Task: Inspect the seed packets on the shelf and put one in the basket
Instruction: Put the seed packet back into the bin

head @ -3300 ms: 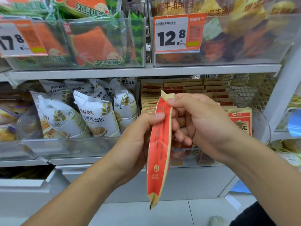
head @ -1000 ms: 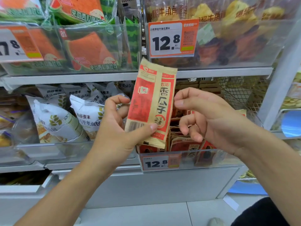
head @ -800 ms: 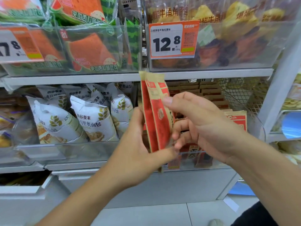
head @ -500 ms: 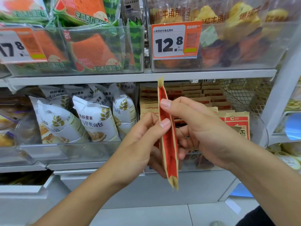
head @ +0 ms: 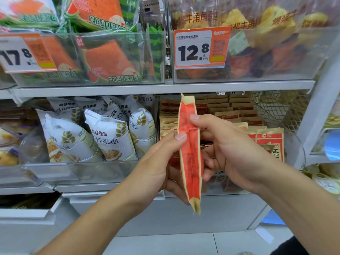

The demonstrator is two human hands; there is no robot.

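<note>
A single head-worn view looks forward and slightly down, close to the shelf (head: 165, 88).

"12.8" on price tag (head: 201, 47); "17.8" on left tag (head: 24, 53)

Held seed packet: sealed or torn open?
Looks sealed: seed packet, held edge-on by left hand and right hand, shows both crimped ends intact.

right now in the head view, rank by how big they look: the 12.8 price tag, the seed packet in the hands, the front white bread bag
1. front white bread bag
2. seed packet, seen edge-on and nearer the camera, so its rank is unsure
3. 12.8 price tag; it looks close to the packet in area
</note>
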